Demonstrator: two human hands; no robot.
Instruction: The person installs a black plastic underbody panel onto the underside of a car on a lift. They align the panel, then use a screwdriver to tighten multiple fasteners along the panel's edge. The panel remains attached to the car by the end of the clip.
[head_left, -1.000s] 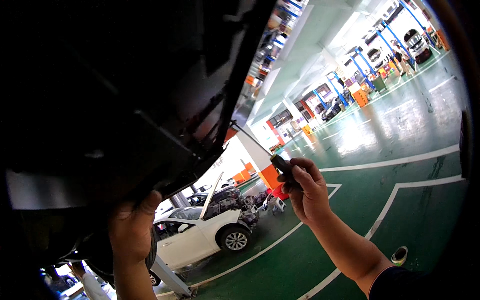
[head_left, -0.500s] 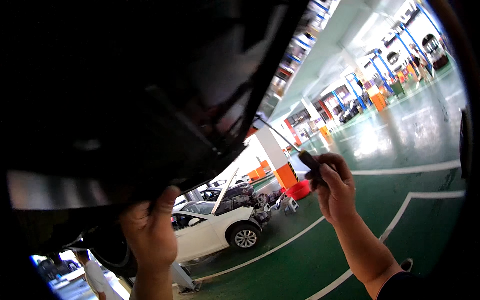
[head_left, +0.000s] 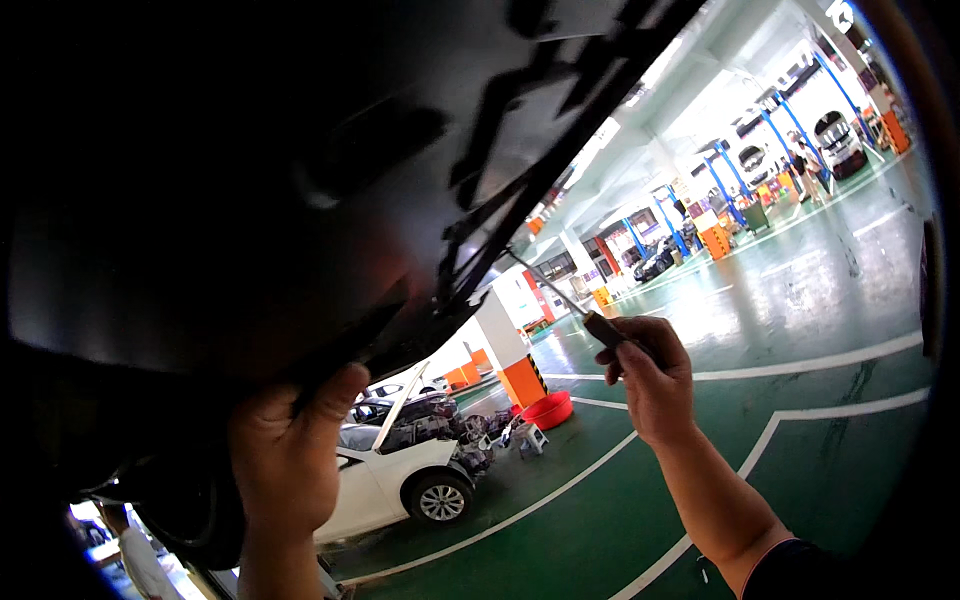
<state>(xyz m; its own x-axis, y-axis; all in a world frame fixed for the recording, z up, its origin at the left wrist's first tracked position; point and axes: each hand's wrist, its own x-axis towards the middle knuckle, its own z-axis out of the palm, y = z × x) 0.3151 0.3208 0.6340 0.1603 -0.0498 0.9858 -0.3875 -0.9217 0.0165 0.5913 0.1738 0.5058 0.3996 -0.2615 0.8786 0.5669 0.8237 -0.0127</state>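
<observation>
A large dark car underside panel fills the upper left, close overhead. My left hand is raised to its lower edge, thumb up and the other fingers partly lost in shadow; it appears to grip that edge. In my right hand, fingers wrap round the dark handle of a screwdriver. Its long thin metal shaft slants up and left, and the tip meets the panel's right edge. What exactly the tip touches there is too dark to make out.
Behind my hands stands a white car with its front stripped. A red tub and a small stool are near it, by an orange-and-white pillar. A person in white is at the lower left; blue lifts stand far right.
My view has shifted, so the white car and pillar appear farther left and more of the panel shows. Both hands keep their holds, the screwdriver still at the panel's edge.
</observation>
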